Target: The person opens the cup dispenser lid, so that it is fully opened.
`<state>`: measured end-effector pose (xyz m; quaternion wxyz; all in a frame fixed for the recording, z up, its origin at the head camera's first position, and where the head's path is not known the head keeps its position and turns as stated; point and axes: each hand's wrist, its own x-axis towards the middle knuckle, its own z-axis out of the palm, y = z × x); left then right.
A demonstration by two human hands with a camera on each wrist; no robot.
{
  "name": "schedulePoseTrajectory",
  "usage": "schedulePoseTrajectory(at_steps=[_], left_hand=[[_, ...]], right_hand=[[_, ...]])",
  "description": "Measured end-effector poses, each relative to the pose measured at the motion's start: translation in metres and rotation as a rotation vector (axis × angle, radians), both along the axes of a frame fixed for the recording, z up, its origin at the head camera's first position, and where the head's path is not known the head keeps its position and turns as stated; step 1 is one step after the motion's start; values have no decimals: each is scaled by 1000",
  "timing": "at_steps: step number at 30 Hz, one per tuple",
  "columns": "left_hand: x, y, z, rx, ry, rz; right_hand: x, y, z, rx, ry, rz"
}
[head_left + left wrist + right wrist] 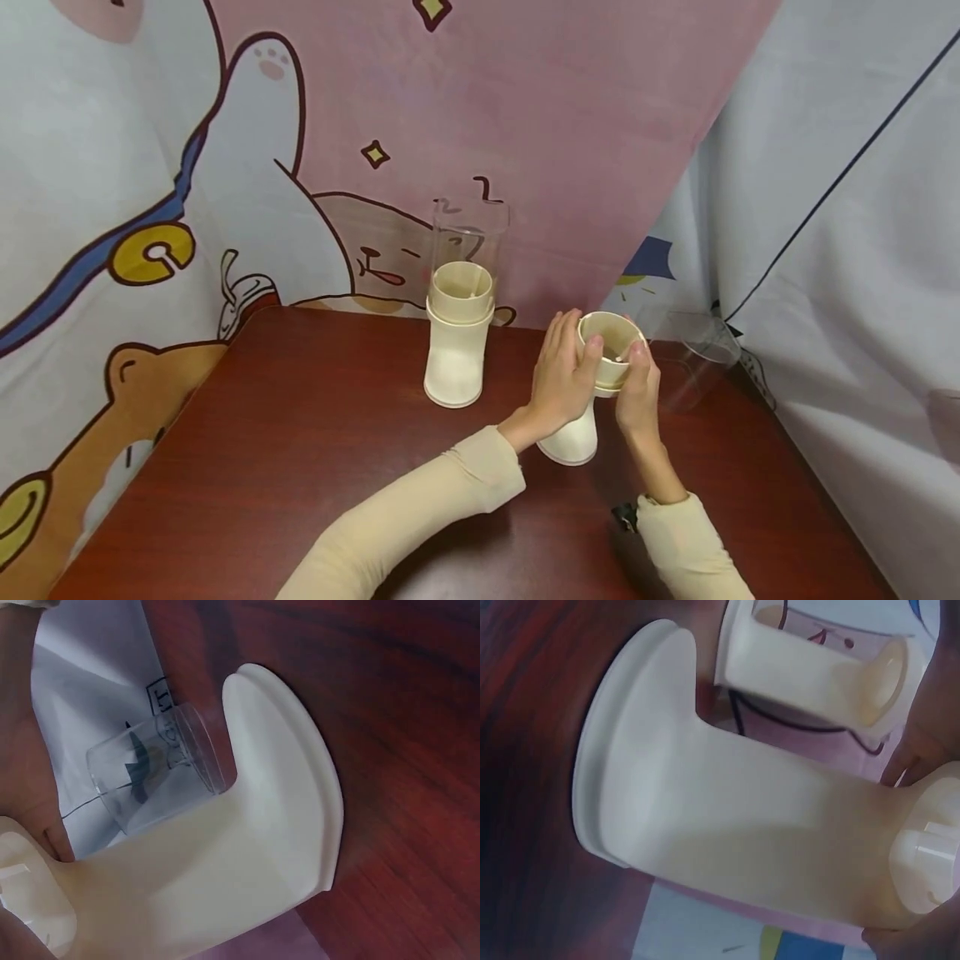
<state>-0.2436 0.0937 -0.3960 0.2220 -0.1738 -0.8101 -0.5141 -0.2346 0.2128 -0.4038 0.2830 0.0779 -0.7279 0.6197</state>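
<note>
A cream boot-shaped stand (572, 440) (255, 817) (705, 802) is upright on the table, its round open top ring facing up. From the left side the left hand (561, 375) grips the ring, thumb near the front of the rim. The right hand (639, 392) holds the ring's right side, thumb at the rim. Both hands' fingers wrap the upper part of the stand. Inside the ring a small inner piece shows. Behind the right hand lies or stands a clear cylinder (701, 337) (154, 769); which, I cannot tell.
A second cream boot-shaped stand (455, 362) (802, 671) holds a clear tube (471, 233) at the table's back edge. The dark red table (300, 467) meets patterned cloth walls at the back and sides. A small black object (624, 517) is by the right sleeve.
</note>
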Motion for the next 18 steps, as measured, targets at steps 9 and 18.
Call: schedulePoseTrajectory(at_steps=[9,18], left_hand=[[-15,23,-1,-30,35,51],[-35,38,0,-83,42,87]], right_hand=[[-23,22,-2,-53,61,25],[-47,39,-3,-36,51,1]])
